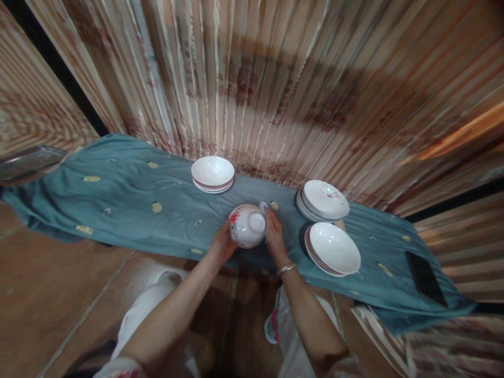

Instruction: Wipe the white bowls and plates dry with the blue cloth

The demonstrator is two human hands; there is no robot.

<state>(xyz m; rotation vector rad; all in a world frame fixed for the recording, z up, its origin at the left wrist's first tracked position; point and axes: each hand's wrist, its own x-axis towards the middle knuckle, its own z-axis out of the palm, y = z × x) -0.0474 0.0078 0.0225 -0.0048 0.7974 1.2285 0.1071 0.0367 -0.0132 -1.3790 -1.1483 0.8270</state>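
Observation:
A white bowl with a red floral print (246, 227) is tilted on its side above the front of the table, its foot ring turned to the right. My left hand (223, 242) grips its left rim, with the fingers partly hidden behind it. On the other side, my right hand (274, 231) is closed on a pale cloth (263, 209) and presses it against the bowl near the foot. A stack of white bowls (213, 173) stands behind and to the left. To the right of my right hand is another bowl stack (333, 249).
A stack of floral plates (323, 200) stands behind the right bowls. A black phone (426, 278) lies near the right end of the green tablecloth (129, 210). Pleated curtains (252, 94) hang right behind the table. A glass-like tray (29, 161) is at far left.

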